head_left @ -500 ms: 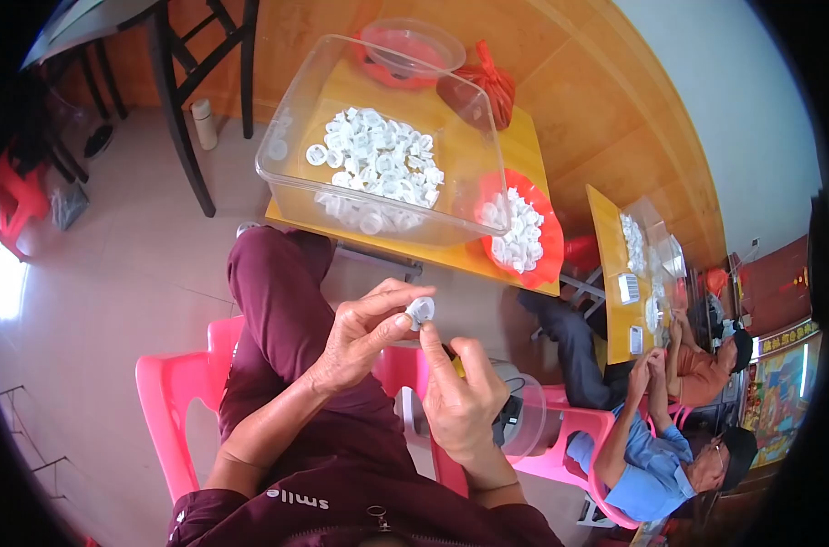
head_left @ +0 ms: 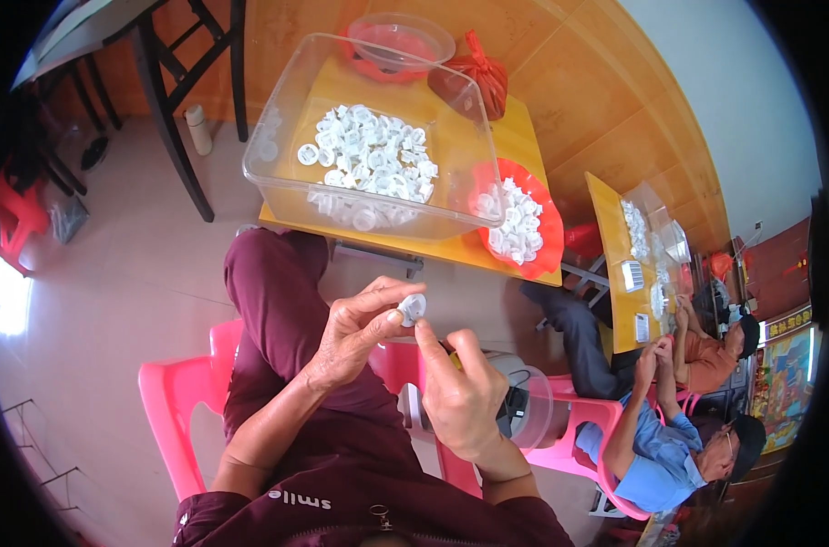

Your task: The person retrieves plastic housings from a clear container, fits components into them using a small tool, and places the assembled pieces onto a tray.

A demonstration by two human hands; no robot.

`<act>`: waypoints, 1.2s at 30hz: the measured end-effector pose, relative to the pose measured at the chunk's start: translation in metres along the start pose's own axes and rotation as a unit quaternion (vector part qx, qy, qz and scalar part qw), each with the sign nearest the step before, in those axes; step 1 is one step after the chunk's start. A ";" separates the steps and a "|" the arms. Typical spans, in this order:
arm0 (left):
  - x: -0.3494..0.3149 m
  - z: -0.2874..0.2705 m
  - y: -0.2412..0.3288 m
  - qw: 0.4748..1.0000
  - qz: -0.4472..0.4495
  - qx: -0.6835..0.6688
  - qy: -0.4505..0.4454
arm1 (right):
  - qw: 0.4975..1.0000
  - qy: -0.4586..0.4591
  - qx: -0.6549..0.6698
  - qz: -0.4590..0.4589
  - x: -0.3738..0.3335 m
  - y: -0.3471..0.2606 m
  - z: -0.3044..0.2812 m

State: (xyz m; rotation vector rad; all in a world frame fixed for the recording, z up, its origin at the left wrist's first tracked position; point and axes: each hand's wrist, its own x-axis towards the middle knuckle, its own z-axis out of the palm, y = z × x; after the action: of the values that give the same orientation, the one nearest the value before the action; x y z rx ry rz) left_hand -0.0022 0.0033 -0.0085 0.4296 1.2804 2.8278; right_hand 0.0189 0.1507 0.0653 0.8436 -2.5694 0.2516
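A small white round plastic piece (head_left: 413,308) is pinched between the thumb and fingers of my left hand (head_left: 346,337), in front of my lap. A single digit of my right hand (head_left: 465,397) reaches up to the lower edge of that piece, seemingly touching it. The other right fingers are curled, and what they may hold is hidden. A bit of something yellow and black (head_left: 452,354) shows beside them; I cannot tell whether it is gripped. Past my knees, a clear plastic bin (head_left: 291,187) holds a heap of similar white pieces (head_left: 369,150).
The bin stands on a yellow table (head_left: 524,137) with a red scalloped bowl (head_left: 549,232) of white parts, a red bag (head_left: 478,82) and a clear basin (head_left: 401,36). A clear round tub (head_left: 540,415) stands right of my lap. Two people sit by another table (head_left: 606,246).
The white piece has turned slightly in my left fingers and sits a little further left. Both hands stay close together. The whole view has shifted slightly.
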 end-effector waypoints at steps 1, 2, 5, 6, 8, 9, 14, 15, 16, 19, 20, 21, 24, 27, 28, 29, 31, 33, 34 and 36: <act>0.000 0.002 0.003 1.000 -0.001 0.008 -0.002 | 0.999 0.016 0.030 0.009 -0.002 0.001 0.000; 0.000 0.002 0.006 1.000 -0.001 0.015 -0.004 | 0.997 0.033 0.061 0.019 -0.002 0.002 0.001; 0.001 0.002 0.007 1.000 0.005 0.004 -0.013 | 0.995 0.059 0.075 0.031 -0.003 0.002 0.002; 0.001 0.002 0.006 1.000 0.006 0.006 -0.013 | 0.995 0.061 0.076 0.031 -0.003 0.002 0.002; 0.000 0.003 0.005 1.000 0.013 0.010 -0.007 | 0.991 0.046 0.115 0.058 -0.003 0.002 0.001; 0.000 0.003 0.005 1.000 0.013 0.011 -0.008 | 0.991 0.047 0.115 0.058 -0.004 0.002 0.002; 0.000 0.003 0.005 1.000 0.028 0.007 -0.004 | 0.988 0.042 0.133 0.064 -0.006 0.000 0.007; 0.000 0.004 0.005 1.000 0.028 0.008 -0.004 | 0.988 0.042 0.133 0.064 -0.006 0.000 0.007; 0.000 0.004 0.005 1.000 0.029 0.005 -0.002 | 0.989 0.043 0.123 0.067 -0.006 -0.001 0.008; 0.000 0.004 0.005 0.999 0.035 0.001 0.001 | 0.990 0.048 0.112 0.067 -0.007 0.000 0.010; 0.000 0.004 0.005 0.999 0.040 0.000 0.000 | 0.991 0.052 0.109 0.064 -0.007 0.000 0.010; 0.001 0.004 0.005 0.999 0.040 0.000 0.000 | 0.991 0.051 0.110 0.064 -0.007 0.000 0.010; 0.001 0.004 0.003 0.999 0.038 -0.006 0.004 | 0.990 0.047 0.115 0.067 -0.005 0.000 0.011; 0.001 0.002 -0.001 0.999 0.042 0.019 0.020 | 0.990 0.050 0.113 0.071 -0.005 -0.001 0.014; 0.001 0.002 -0.002 0.998 0.048 0.031 0.030 | 0.990 0.044 0.110 0.076 -0.005 -0.002 0.015; 0.001 0.001 -0.002 0.997 0.054 0.043 0.039 | 0.990 0.039 0.106 0.081 -0.004 -0.002 0.015; 0.001 0.000 -0.004 0.996 0.060 0.050 0.045 | 0.991 0.037 0.104 0.079 -0.002 -0.002 0.016; 0.001 0.000 -0.004 0.995 0.066 0.057 0.050 | 0.991 0.036 0.101 0.077 -0.001 -0.001 0.019; 0.001 0.001 -0.004 0.994 0.066 0.064 0.062 | 0.992 0.043 0.092 0.072 0.000 0.000 0.021; 0.002 0.002 -0.004 0.992 0.067 0.072 0.073 | 0.993 0.050 0.084 0.067 0.001 0.001 0.024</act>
State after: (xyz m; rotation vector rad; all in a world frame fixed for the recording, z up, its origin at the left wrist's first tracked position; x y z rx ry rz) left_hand -0.0036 0.0077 -0.0099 0.3268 1.5464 2.9353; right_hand 0.0098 0.1440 0.0444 0.6962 -2.5391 0.5424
